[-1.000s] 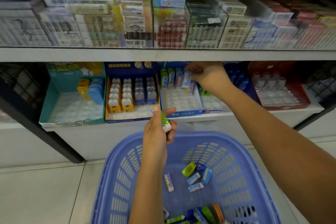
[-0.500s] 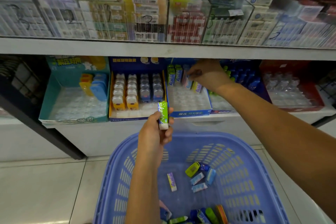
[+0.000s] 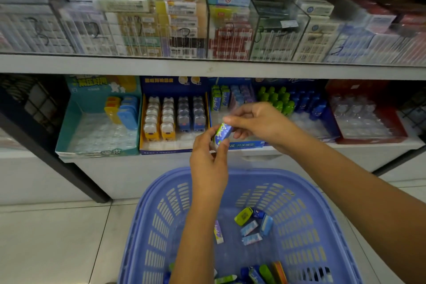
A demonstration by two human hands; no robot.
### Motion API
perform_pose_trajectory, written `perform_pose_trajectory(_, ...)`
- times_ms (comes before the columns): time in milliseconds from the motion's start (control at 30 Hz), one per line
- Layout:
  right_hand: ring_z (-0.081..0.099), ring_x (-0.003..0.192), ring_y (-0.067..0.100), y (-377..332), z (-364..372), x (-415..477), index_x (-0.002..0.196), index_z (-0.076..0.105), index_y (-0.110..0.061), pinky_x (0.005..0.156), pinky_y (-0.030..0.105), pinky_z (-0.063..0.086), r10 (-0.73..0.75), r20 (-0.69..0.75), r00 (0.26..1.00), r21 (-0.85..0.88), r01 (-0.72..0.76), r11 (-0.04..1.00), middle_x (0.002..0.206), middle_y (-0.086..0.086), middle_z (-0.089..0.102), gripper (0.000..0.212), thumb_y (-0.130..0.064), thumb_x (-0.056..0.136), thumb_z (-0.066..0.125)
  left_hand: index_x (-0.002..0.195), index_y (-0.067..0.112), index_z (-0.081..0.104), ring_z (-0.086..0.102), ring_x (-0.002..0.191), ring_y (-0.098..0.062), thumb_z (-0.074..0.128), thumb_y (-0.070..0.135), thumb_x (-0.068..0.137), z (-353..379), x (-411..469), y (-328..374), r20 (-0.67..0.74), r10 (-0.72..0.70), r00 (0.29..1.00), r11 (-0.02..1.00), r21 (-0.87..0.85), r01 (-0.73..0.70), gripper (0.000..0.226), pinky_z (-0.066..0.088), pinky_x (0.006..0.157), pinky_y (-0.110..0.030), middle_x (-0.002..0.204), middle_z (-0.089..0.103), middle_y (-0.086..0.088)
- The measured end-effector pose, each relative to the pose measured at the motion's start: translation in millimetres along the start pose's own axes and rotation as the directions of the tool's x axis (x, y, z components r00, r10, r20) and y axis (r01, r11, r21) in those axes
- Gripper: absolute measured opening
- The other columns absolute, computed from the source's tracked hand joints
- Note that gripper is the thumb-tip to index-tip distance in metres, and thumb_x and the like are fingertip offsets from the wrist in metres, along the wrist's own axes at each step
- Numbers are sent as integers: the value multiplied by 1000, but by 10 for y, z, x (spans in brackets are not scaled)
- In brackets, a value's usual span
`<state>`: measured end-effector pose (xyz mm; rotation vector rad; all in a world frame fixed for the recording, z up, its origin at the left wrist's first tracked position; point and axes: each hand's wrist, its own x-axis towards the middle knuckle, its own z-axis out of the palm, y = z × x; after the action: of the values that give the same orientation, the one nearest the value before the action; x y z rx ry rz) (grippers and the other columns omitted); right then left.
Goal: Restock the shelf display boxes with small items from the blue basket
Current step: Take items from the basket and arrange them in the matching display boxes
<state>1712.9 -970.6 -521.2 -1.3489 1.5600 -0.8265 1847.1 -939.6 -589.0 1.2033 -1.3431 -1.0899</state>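
Both hands' fingers pinching one green-blue packet [image 3: 222, 133], left hand [image 3: 208, 159], right hand [image 3: 258, 120], above blue basket [image 3: 147, 226] rim, before shelf edge

Dim, soft overhead light; motion-blurred upper shelf [image 3: 207, 67], dark top corners, wide-angle bowing at edges.

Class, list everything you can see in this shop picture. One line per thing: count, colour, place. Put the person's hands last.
basket: one, blue, on the floor below the shelf.
loose packs: several, mixed colours, on the basket bottom.
teal box: one, lower shelf, far left, mostly unfilled.
bear box: one, blue and yellow, beside the teal box.
green bottles: several, lower shelf, right of centre.
red box: one, lower shelf, far right.
clear cases: a row, upper shelf, full of cartons.
pack: one, green and blue, held between both hands.
left hand: grips the pack's lower end.
right hand: pinches its upper end.
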Motion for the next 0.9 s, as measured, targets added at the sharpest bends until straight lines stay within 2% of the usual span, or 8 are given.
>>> perform_pose_trajectory(67, 64, 56, 6, -34, -34, -53, 86, 69, -10, 58, 14, 54, -26, -7, 1000, 45, 26, 999, 68, 4, 69, 7, -14, 81, 71, 123, 27, 55, 47, 73, 1, 59, 18, 93, 50, 9, 0, -30, 54, 998, 997, 63, -52, 32, 43, 63, -11, 106, 57, -5)
perform_pose_trajectory(133, 65, 57, 2, -49, -125, -20, 89, 70, -6, 60, 11, 53, -89, -96, 991, -16, 88, 996, 72, 5, 70, 8, -7, 81, 71, 134, 24, 47, 50, 91, 9, 60, 23, 92, 81, 25, -6, 5, 55, 998, 994, 97, -55, 44, 44, 78, -7, 124, 55, 1)
perform_pose_trajectory(200, 65, 63, 3, -73, -224, 92, 94, 70, -4, 62, 4, 47, -201, -250, 947, -233, 143, 962, 79, 7, 69, 11, -6, 82, 69, 145, 18, 33, 41, 128, -4, 58, 24, 93, 115, 61, -48, 129, 72, 989, 962, 255, -103, 58, 39, 103, -22, 146, 40, -1)
perform_pose_trajectory(300, 63, 98, 22, -89, -275, 438, 107, 68, -6, 73, 7, 40, -265, -280, 923, -534, 80, 842, 108, 10, 68, 20, -12, 90, 59, 150, 12, 21, 16, 145, -20, 52, 16, 96, 177, 68, -134, 326, 68, 943, 825, 513, -237, 62, 20, 117, -28, 157, 20, -5)
perform_pose_trajectory(367, 58, 106, 25, -62, -245, 672, 110, 67, -12, 66, 9, 36, -217, -220, 951, -662, 18, 749, 117, 9, 65, 24, -15, 95, 49, 151, 10, 14, 4, 148, -20, 51, 18, 96, 207, 42, -194, 377, 45, 925, 749, 600, -281, 67, 5, 120, -27, 160, 11, -4)
perform_pose_trajectory(467, 57, 108, 25, -7, -220, 862, 112, 66, -15, 78, 19, 37, -194, -168, 966, -664, 35, 747, 119, 9, 64, 25, -16, 94, 47, 152, 10, 10, 0, 148, -18, 50, 22, 96, 223, 16, -242, 376, 72, 924, 721, 621, -308, 69, -5, 119, -25, 160, 5, -2)
perform_pose_trajectory(567, 53, 118, 23, 22, -262, 934, 121, 63, -16, 90, 19, 35, -115, -67, 991, -613, 50, 788, 129, 5, 59, 28, -20, 95, 52, 152, 11, 11, -1, 148, -18, 49, 19, 97, 222, 23, -287, 374, 77, 924, 755, 584, -299, 68, 2, 120, -26, 160, 5, -1)
perform_pose_trajectory(900, 50, 121, 23, -42, -218, 1085, 123, 60, -14, 94, 23, 35, -29, 0, 1000, -662, 22, 750, 133, 5, 56, 31, -20, 93, 56, 152, 14, 12, -3, 148, -14, 49, 16, 97, 205, 44, -375, 383, 89, 920, 811, 508, -290, 65, 8, 120, -25, 160, 5, 4)
